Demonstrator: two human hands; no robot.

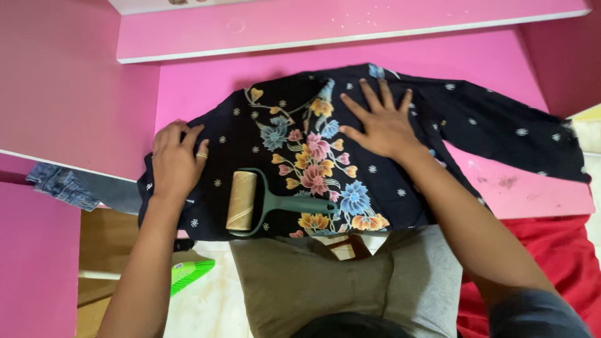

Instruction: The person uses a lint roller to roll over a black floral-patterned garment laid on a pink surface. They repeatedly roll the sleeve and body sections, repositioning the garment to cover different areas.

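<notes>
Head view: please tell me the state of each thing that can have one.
Dark floral shirt: spread flat on the pink surface.
Lint roller: lying on the shirt, unheld.
Left hand: open, pressing the shirt.
Right hand: open, fingers spread on the shirt.

The dark floral shirt (325, 144) is thin matt cloth. On it lies a lint roller (250, 203) with a smooth green plastic handle and papery tan roll. The pink table (200, 87) looks smooth, painted, slightly glossy.

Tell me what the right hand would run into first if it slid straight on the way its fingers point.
The right hand lies flat on the dark floral shirt, fingers pointing up toward the collar. It would probably cross the shirt's top edge onto bare pink desk, then meet the pink shelf behind.
</notes>
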